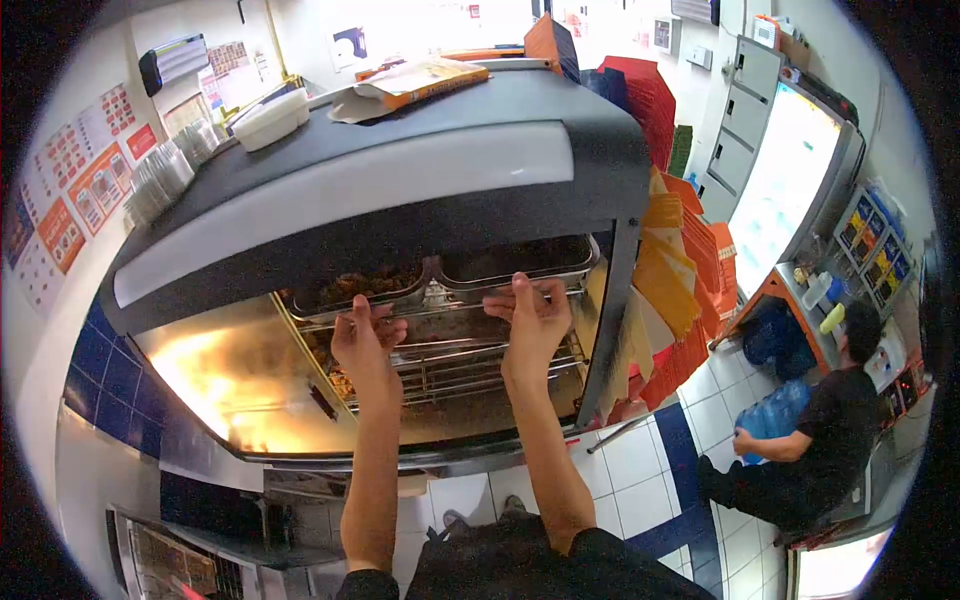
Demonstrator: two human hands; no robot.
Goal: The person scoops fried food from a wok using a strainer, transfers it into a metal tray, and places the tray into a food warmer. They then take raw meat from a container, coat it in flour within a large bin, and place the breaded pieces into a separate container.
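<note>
My left hand point(369, 340) is raised in front of a metal tray point(392, 304) of dark brown food pieces. Its thumb points up and overlaps the tray's front edge in this view; the fingers are apart, with nothing seen between them. My right hand point(530, 325) is level with it, before a second, dark-looking metal tray point(572, 272). Its thumb is up too, and the fingers spread loosely towards the left hand. Both trays sit inside a lit display cabinet point(475, 460), above wire racks point(450, 368). More food lies lower down, behind my left hand.
A shiny door panel point(240, 380) covers the cabinet's left side. On top rest a white container point(272, 120) and an orange-edged package point(430, 82). Folded orange cartons point(705, 260) hang at the right. Further right, a crouching person point(830, 445) holds a blue water jug point(775, 415).
</note>
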